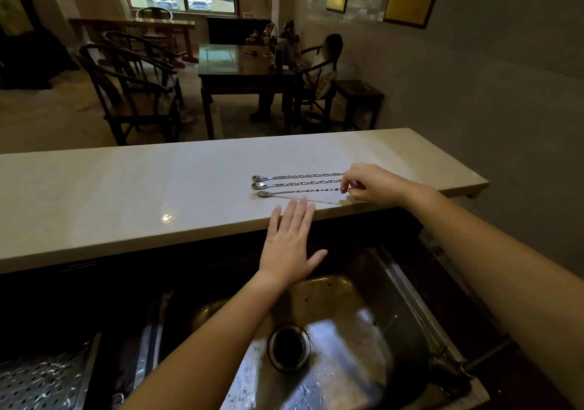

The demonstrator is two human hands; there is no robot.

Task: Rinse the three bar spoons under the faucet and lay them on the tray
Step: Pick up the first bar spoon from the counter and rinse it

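Note:
Three long steel bar spoons with twisted stems lie side by side on the pale counter [126,188], bowls to the left: the far spoon [297,176], the middle spoon [297,184] and the near spoon [300,191]. My right hand [373,185] pinches the right end of the near spoon between thumb and fingers. My left hand [290,245] hovers flat with fingers apart over the counter's front edge, just below the spoons, holding nothing. The steel sink [347,315] with its round drain [289,348] lies below. A perforated metal tray [41,381] sits at the bottom left.
A faucet pipe [467,368] shows at the sink's right rim. Beyond the counter are dark wooden chairs [132,93], a table [246,71] and a seated person [325,71]. The grey wall runs along the right.

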